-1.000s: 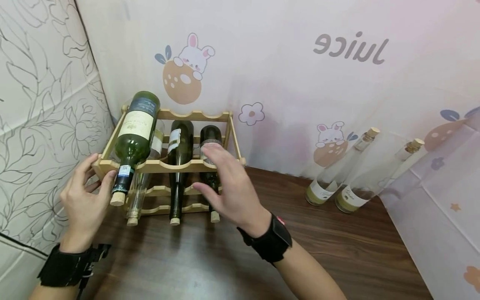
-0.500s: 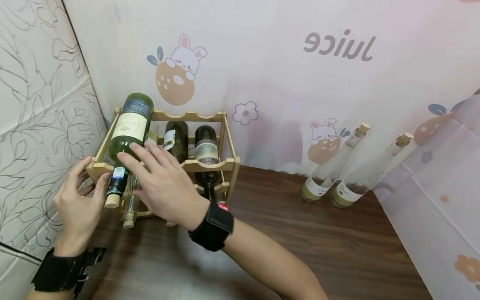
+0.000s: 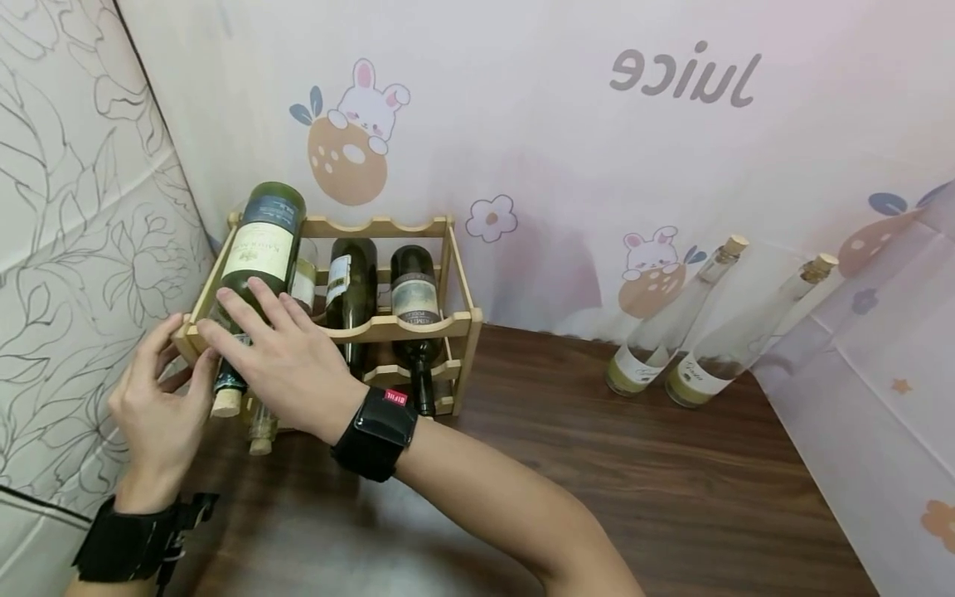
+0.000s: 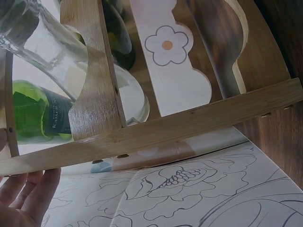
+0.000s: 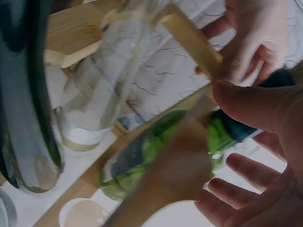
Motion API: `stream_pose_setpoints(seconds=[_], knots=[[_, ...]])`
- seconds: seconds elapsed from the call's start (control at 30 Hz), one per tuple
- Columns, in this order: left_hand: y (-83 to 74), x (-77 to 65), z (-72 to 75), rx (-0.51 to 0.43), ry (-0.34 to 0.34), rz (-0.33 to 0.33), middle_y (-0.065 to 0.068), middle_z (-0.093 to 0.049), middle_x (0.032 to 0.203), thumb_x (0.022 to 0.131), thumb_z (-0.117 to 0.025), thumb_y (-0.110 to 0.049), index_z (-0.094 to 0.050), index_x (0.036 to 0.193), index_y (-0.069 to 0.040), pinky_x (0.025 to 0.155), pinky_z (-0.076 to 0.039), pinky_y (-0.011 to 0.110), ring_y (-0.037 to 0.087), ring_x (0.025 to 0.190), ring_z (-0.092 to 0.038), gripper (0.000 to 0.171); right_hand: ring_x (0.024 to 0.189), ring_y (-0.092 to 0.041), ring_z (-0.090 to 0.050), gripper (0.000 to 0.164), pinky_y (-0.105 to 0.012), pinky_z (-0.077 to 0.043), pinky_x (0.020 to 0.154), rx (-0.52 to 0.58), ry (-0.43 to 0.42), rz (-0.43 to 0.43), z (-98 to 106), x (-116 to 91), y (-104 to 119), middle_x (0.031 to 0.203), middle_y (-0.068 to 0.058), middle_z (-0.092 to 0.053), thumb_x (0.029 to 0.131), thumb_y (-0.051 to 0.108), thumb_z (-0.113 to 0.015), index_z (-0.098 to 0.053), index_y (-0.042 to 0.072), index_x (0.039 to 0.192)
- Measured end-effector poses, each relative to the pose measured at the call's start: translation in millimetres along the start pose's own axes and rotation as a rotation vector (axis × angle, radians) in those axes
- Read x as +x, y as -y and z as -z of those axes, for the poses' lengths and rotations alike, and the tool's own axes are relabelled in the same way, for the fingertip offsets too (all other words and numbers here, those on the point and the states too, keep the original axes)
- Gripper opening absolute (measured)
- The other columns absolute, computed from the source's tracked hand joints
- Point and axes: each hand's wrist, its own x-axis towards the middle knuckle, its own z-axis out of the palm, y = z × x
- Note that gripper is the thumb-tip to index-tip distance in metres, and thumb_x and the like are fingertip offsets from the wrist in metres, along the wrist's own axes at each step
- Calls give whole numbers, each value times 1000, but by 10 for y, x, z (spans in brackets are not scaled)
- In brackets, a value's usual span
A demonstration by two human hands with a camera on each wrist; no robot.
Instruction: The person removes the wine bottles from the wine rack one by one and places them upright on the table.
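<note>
A wooden wine rack (image 3: 388, 328) stands at the left of the table with several corked bottles lying in it. On its top left slot lies a green wine bottle (image 3: 257, 249), its cork toward the person. My left hand (image 3: 158, 419) grips the rack's front left corner, thumb on the near side; its fingers (image 4: 40, 194) show at the rail in the left wrist view. My right hand (image 3: 294, 365) lies over the green bottle's neck and shoulder with fingers extended. In the right wrist view, its thumb (image 5: 255, 106) is by the rack's front rail. The palm's contact is hidden.
Two clear corked bottles (image 3: 642, 348) (image 3: 705, 369) stand upright at the back right of the dark wooden table (image 3: 597, 464). A printed curtain (image 3: 537, 149) hangs behind, and a floral panel (image 3: 82, 240) closes the left side.
My right hand has moved left, from above the rack's right bottles to the green bottle at the left. The left hand has stayed at the rack's corner.
</note>
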Motion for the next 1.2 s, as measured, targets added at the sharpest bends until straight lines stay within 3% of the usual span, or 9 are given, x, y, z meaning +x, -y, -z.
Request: stream_pose_setpoints(seconds=[0.23, 0.53, 0.67, 0.9, 1.03, 1.2], knots=[[-22, 17, -1, -13, 11, 11, 27, -72, 127, 89, -80, 3, -68, 138, -3, 88, -50, -5, -22, 112, -60, 51, 158, -32, -35, 37, -38, -46, 128, -17, 17, 11, -80, 65, -51, 167, -5, -42, 112, 21, -43, -57, 28, 146], [-31, 2, -7, -31, 15, 11, 22, -72, 130, 89, -80, 4, -68, 138, -2, 90, -52, -3, -20, 113, -61, 51, 154, -41, -41, 38, -43, -54, 121, -71, 8, 165, -126, 68, -186, 160, 5, -53, 110, 20, -49, -63, 31, 143], [-29, 4, -4, -27, 4, 14, 25, -72, 128, 88, -82, 2, -69, 137, -2, 89, -52, -3, -20, 113, -61, 51, 152, -43, -44, 41, -44, -53, 121, -77, -62, 194, -154, 46, -240, 156, 7, -58, 108, 16, -47, -63, 29, 143], [-14, 13, -9, -30, -15, 13, 25, -73, 126, 87, -83, 1, -70, 135, -2, 87, -52, -4, -20, 111, -62, 50, 145, -41, -54, 48, -37, -53, 119, -125, -298, 194, -216, 0, -345, 148, 5, -66, 108, 5, -37, -68, 25, 139], [-17, 10, -13, -15, -5, 7, 28, -73, 125, 86, -83, 3, -70, 136, -2, 87, -50, -5, -22, 111, -61, 51, 142, -34, -58, 36, -32, -49, 121, -46, -406, 160, -200, 0, -433, 142, 3, -70, 112, 12, -46, -72, 21, 135], [-30, 10, -24, -10, -25, 9, 29, -73, 124, 85, -84, 3, -71, 134, -1, 86, -51, -5, -22, 110, -61, 51, 142, -31, -59, 32, -28, -43, 126, 71, -446, 130, -90, -22, -526, 141, 1, -71, 108, 18, -56, -73, 18, 134]])
